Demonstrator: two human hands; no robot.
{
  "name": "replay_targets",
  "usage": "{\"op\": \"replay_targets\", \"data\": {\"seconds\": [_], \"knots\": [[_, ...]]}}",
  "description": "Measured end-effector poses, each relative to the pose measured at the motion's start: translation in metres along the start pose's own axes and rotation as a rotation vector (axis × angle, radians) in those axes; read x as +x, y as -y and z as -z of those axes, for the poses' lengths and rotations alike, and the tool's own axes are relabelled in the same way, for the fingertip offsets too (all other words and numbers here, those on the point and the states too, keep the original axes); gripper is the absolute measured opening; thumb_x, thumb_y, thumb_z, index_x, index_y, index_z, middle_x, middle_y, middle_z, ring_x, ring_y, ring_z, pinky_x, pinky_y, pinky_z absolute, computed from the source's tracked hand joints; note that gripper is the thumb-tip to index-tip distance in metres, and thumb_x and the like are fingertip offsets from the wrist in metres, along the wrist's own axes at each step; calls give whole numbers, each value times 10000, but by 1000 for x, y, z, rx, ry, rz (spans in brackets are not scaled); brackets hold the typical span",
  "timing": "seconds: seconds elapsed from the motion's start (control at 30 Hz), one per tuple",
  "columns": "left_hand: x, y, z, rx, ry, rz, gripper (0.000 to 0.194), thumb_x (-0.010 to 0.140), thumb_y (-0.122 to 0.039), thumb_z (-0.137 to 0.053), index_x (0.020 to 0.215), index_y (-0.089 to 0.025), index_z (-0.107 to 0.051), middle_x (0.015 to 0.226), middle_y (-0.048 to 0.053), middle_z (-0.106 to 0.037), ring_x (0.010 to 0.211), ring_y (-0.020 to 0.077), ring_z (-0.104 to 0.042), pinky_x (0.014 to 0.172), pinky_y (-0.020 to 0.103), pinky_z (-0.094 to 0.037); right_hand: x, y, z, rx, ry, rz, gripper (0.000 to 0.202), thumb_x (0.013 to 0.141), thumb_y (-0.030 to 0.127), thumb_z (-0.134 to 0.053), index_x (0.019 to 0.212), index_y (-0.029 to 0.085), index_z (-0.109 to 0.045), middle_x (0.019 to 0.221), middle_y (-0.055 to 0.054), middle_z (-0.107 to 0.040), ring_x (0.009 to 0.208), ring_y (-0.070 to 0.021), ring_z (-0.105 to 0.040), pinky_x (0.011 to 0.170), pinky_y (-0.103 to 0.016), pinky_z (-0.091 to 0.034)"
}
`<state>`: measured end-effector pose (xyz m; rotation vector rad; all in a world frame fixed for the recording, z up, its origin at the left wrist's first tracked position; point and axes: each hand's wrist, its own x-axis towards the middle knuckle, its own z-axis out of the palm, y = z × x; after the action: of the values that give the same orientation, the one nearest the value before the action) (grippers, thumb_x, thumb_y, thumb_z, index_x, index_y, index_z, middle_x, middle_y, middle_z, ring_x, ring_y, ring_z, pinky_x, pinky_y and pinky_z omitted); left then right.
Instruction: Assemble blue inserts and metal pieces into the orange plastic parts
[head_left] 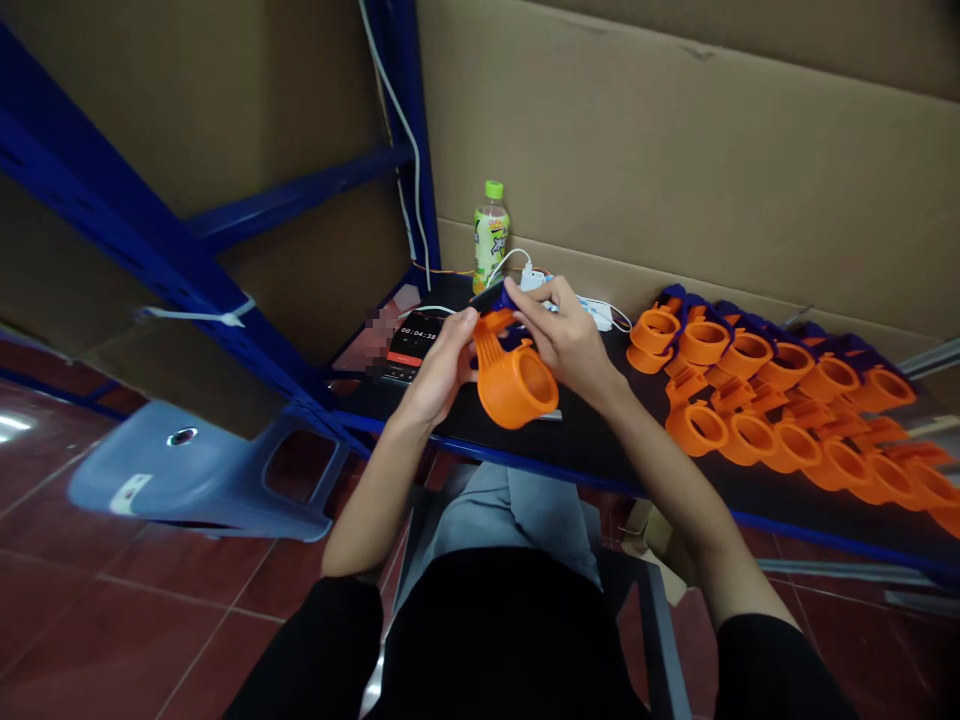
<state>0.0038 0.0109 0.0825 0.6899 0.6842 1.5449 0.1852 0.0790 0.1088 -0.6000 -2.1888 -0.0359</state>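
An orange plastic part with a round ring (517, 386) hangs tilted between my hands, above the black shelf top. My left hand (444, 368) is closed on its left side, with the thumb near the upper end. At that upper end my right hand (559, 330) pinches a small dark blue piece (508, 294), which touches or sits very near the orange part. A dark flat edge shows behind the fingertips; what it belongs to is hidden. Rows of similar orange parts (697, 430) stand to the right, the back ones joined with dark blue pieces (673, 296).
A phone (411, 345) showing a timer lies left of my hands. Behind them stand a green-capped bottle (491, 236) and a white power strip (600, 314) with cables. A blue shelf post (150, 200) rises at the left, near a blue stool (202, 470).
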Motion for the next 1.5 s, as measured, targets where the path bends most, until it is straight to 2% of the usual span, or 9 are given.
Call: {"op": "replay_targets", "data": {"seconds": [0.1,0.23,0.4,0.53,0.83,1.1,1.23,1.4,1.5], "knots": [[0,-11,9,183,37,-35,394,824,-494,-836,1011,-178,-694,905,47,-748,742,164,-733,599,232,-583,13,8,0,25,4,2,385,1109,352,-469,1416,288,-691,1156,-89,-677,1121,-212,-680,999,-395,-622],[10,-15,16,136,-47,-132,378,823,-491,-839,1016,-194,-707,815,26,-739,768,200,-760,632,252,-601,21,17,-3,198,99,9,402,1115,401,-455,1439,287,-662,1261,-51,-718,1162,-189,-697,991,-376,-618],[21,-16,19,33,-62,-153,406,869,-574,-759,998,-190,-731,839,52,-767,885,248,-790,717,286,-622,15,-2,-21,46,128,-397,379,1104,413,-466,1226,209,-761,1030,-64,-783,973,-203,-754,888,-343,-607],[16,-16,16,1,-70,-156,471,878,-664,-700,959,-202,-740,838,65,-763,921,282,-793,710,329,-633,3,-18,-42,-356,419,-655,333,1018,442,-630,934,165,-796,970,-157,-784,985,-294,-759,900,-420,-601],[19,1,15,4,34,-112,487,799,-674,-790,802,-196,-698,733,60,-737,889,307,-798,702,352,-644,0,-13,-63,-560,565,-691,353,1032,380,-597,1062,91,-797,1103,-245,-772,1052,-324,-758,888,-386,-597],[16,18,10,67,136,-105,552,791,-691,-791,982,-173,-755,855,74,-808,867,304,-809,750,374,-657,3,-13,-64,-552,617,-729,381,1060,324,-518,1071,53,-786,1125,-273,-758,1078,-304,-745,877,-328,-559],[20,20,12,75,122,-109,574,811,-699,-765,1026,-168,-759,902,91,-813,923,308,-807,797,387,-656,5,-15,-60,-538,505,-717,334,1055,243,-476,1080,67,-759,1121,-241,-760,1048,-287,-743,851,-318,-545],[22,18,9,87,8,-176,565,799,-678,-788,1033,-165,-750,931,85,-811,954,299,-803,826,391,-651,12,-9,-29,-530,81,-579,362,1101,307,-386,1093,103,-686,1058,-182,-752,995,-265,-728,846,-331,-525],[20,19,3,74,-24,-238,572,790,-658,-811,1073,-166,-737,979,89,-811,1004,293,-798,870,384,-640,9,2,-10,-373,-64,-390,363,1109,393,-394,1049,158,-665,974,-130,-744,876,-225,-713,825,-329,-530]]}}
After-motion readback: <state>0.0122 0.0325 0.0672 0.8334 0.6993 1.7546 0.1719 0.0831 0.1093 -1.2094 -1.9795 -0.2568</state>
